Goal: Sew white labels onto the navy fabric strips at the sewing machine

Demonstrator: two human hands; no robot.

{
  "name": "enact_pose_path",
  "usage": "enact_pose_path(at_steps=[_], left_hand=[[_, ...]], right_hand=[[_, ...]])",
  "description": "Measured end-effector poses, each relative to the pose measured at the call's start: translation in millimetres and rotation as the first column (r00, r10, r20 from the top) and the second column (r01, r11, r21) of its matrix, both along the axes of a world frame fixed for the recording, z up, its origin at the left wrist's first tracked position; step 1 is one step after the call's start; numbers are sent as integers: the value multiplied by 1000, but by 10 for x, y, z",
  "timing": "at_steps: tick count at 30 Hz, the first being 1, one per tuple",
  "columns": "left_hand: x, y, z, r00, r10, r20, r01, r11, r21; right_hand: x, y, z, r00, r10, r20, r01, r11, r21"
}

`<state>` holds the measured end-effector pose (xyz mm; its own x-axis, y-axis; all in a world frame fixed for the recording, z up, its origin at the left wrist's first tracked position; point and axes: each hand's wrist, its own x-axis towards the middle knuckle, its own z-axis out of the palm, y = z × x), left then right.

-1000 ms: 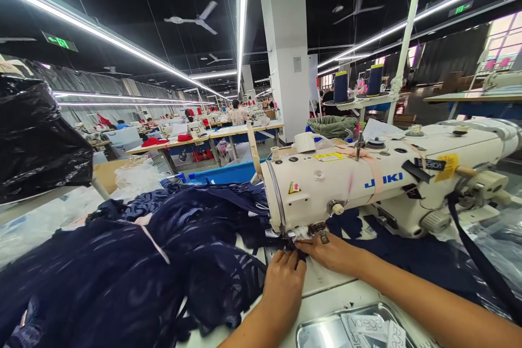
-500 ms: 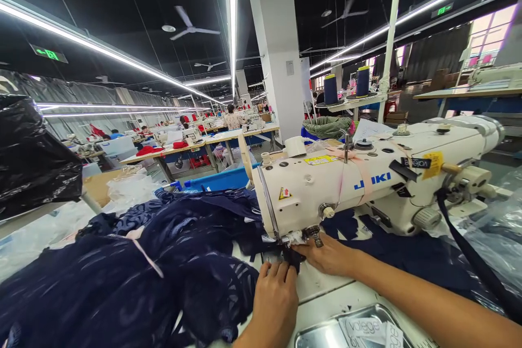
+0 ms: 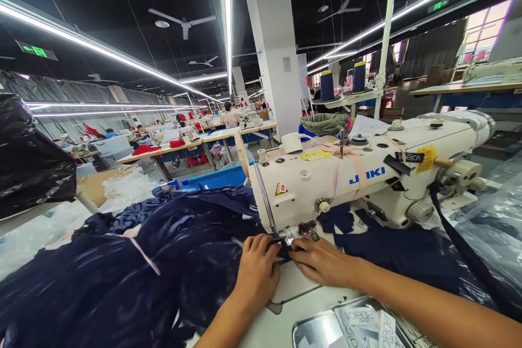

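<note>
A white sewing machine (image 3: 302, 190) with blue lettering stands before me, its lit needle area low at the left end of the head. Just left of the presser foot, my left hand (image 3: 258, 263) has its fingers curled closed on a piece of dark navy fabric (image 3: 286, 253). On the other side, my right hand (image 3: 322, 261) pinches the same piece close under the machine head. Fingertips of both hands are partly hidden by the fabric and the machine. A big heap of navy garments (image 3: 163, 255) lies to the left, tied with a pale strip.
Labels (image 3: 359, 318) lie in a metal tray (image 3: 299, 331) at the front. Navy cloth (image 3: 399, 253) spreads behind my right forearm. Thread cones (image 3: 359, 77) stand on a rack behind. A black plastic bag (image 3: 32, 157) hangs at left; people sit at far benches.
My left hand has moved up and slightly left, nearer the needle. My right hand has shifted slightly down, its fingers now more in view. The camera has turned slightly.
</note>
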<state>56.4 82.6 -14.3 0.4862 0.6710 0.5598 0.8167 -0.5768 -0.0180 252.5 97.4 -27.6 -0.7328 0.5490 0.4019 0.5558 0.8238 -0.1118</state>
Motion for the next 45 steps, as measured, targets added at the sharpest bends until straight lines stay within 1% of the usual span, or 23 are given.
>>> enact_pose_path(at_steps=[2,4,8,11,13,17,21,24,29,36,42,45], left_hand=[[48,-21,-28,995,-47,-89,56,993,101],[74,-24,-46,990,-66,-124,84,986,146],[92,9,-75,987,-105,-121,126,975,185],[98,45,-118,983,-137,-120,157,970,185],[99,66,-147,981,-150,-120,169,971,167],[75,73,-161,981,-166,-104,179,976,126],[17,8,-137,976,-208,-69,213,975,68],[-17,-59,-128,976,-207,-71,209,977,26],[-26,-124,-102,977,-154,-149,156,988,7],[-37,-125,-74,966,-144,-215,140,990,-35],[-64,-111,-136,963,-146,-225,135,989,-60],[-79,-99,-199,974,-142,-175,136,990,-48]], right_hand=[[6,38,-36,999,0,-39,-1,999,-41],[15,68,-58,997,8,-80,-15,996,-91],[40,102,-64,987,16,-160,-44,983,-176],[61,111,-47,982,8,-190,-50,975,-215],[69,109,-32,986,28,-167,-62,978,-199],[63,88,-12,996,66,-58,-70,994,-81],[53,68,-3,997,72,18,-72,997,8],[58,52,17,996,78,53,-80,996,42],[69,38,39,993,72,89,-79,994,74],[64,71,-8,995,91,41,-94,992,83],[52,77,-32,995,97,19,-98,993,72],[50,63,-30,996,87,15,-87,994,64]])
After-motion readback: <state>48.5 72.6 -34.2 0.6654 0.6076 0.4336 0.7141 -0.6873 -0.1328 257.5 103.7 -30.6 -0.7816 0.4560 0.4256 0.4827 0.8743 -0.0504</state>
